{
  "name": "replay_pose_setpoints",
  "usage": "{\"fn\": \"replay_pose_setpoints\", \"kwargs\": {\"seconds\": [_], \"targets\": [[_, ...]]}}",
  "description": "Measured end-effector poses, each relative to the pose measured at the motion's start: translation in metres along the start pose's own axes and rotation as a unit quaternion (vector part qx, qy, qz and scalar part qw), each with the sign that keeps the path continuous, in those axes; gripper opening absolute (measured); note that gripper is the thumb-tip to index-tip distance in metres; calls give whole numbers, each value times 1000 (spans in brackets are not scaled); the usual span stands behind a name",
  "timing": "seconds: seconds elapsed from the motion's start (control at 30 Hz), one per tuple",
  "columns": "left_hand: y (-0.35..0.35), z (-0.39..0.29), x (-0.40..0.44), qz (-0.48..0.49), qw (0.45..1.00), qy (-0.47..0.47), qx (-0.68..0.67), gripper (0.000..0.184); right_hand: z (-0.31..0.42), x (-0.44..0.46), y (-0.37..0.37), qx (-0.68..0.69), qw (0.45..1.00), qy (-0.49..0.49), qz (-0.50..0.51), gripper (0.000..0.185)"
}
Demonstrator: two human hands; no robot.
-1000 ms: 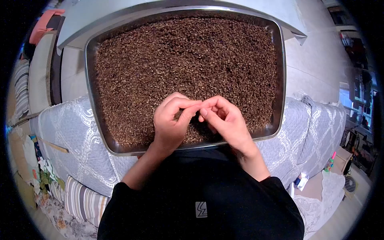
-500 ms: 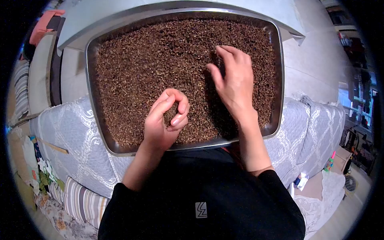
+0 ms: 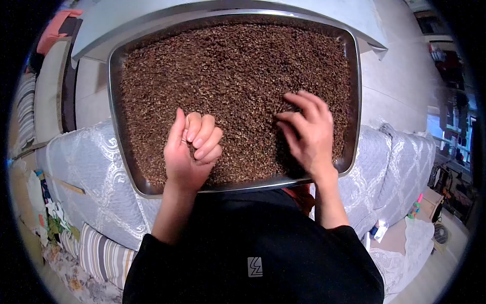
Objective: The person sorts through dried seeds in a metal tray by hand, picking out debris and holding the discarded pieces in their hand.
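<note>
A large metal tray holds a wide layer of small brown dried pieces. Over its lower left part is my left hand, palm up, with the fingers curled in toward the palm and the thumb raised; whatever lies inside the curl is hidden. My right hand hovers palm down over the right part of the brown pieces, its fingers apart and bent, with nothing visible between them.
The tray's far side rests by a pale table. Patterned grey cloth covers the seat on both sides. A striped cushion lies at lower left, and a fan stands at far right.
The hands were together a second ago and have parted. Since the middle frame my right hand has come nearer and slightly right, while my left hand has shifted left, its fingers curling in.
</note>
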State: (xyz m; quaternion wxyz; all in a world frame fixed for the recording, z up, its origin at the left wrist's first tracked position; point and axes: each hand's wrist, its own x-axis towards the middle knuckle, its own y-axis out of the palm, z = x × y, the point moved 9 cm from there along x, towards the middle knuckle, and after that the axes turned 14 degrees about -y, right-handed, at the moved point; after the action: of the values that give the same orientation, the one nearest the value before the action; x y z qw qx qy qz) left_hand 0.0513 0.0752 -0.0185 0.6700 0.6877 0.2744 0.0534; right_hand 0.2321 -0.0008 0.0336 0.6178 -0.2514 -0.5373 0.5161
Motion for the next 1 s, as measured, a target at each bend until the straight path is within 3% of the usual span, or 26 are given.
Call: {"fn": "replay_pose_setpoints", "kwargs": {"seconds": [0.23, 0.37, 0.53, 0.73, 0.87, 0.93, 1.0], "targets": [[4, 2, 1, 78, 996, -38, -15, 52, -40, -19, -32, -103, 983, 116, -94, 21], [1, 4, -2, 67, 994, -46, -72, 49, -30, -22, -23, -37, 988, 104, -104, 17], [3, -3, -2, 69, 990, -24, -123, 40, 22, 1, 10, 140, 989, 31, -19, 12], [0, -5, -3, 71, 991, -8, -117, 35, 39, 42, 29, 91, 994, -7, -67, 17], [-1, -6, -7, 84, 994, 2, -63, 35, 43, 46, 47, 96, 995, -11, -2, 11], [-7, -9, -11, 54, 997, 11, -45, 40, 37, 43, 35, 140, 989, 7, -50, 8], [-12, -9, -14, 30, 999, 20, -8, 37, 17, 29, 36, 261, 958, 84, -87, 7]]}}
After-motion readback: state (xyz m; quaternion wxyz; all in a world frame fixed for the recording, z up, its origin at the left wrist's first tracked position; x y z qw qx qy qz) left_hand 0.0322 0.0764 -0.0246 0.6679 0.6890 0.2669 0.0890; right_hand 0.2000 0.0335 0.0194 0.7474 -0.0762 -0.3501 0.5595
